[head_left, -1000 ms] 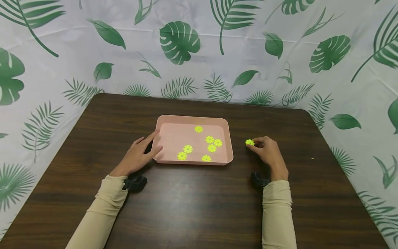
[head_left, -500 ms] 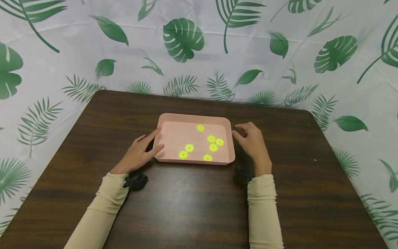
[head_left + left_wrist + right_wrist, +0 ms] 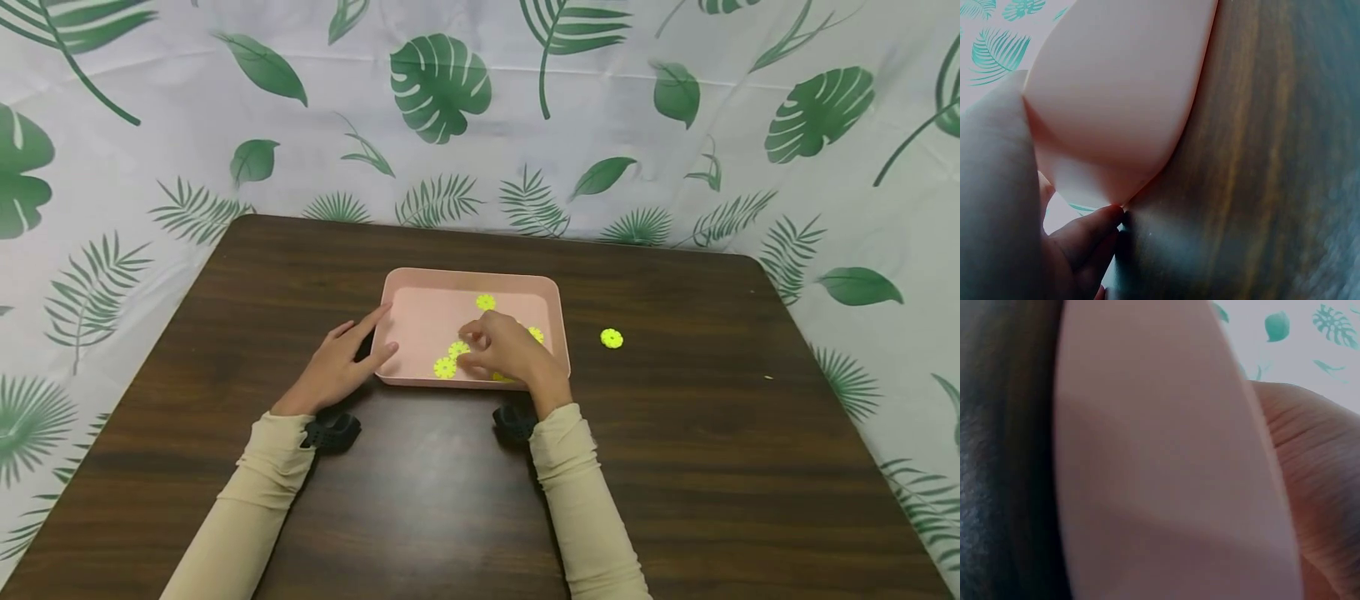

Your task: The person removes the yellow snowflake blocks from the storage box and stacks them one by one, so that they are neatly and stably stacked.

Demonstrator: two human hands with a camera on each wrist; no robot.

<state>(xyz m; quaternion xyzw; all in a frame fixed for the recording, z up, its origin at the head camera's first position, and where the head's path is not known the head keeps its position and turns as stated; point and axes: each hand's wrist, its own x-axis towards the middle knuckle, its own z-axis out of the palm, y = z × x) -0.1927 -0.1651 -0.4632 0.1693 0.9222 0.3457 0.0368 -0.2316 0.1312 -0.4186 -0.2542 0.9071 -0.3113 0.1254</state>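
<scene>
A pink tray (image 3: 405,312) holds several yellow notched discs, two of them in front by the right fingertips: one disc (image 3: 445,368) and, just behind it, another disc (image 3: 458,350). My left hand (image 3: 333,367) grips the tray's left end, thumb over the rim and fingers against the outside. Over the tray hovers my right hand (image 3: 513,350), its thumb and forefinger apart with nothing seen between them. It covers some of the discs. The right wrist view shows the tray's outer wall (image 3: 1166,437) and part of the hand; the fingertips are hidden there.
On the dark wooden table (image 3: 712,417), right of the tray, lies a yellow notched piece (image 3: 612,338), perhaps several discs together. A yellow disc (image 3: 486,302) sits near the tray's back wall. Behind the table hangs a white leaf-print cloth (image 3: 337,108).
My right hand has let go of the yellow piece on the table at the right and moved left over the tray. My left hand keeps its place on the tray.
</scene>
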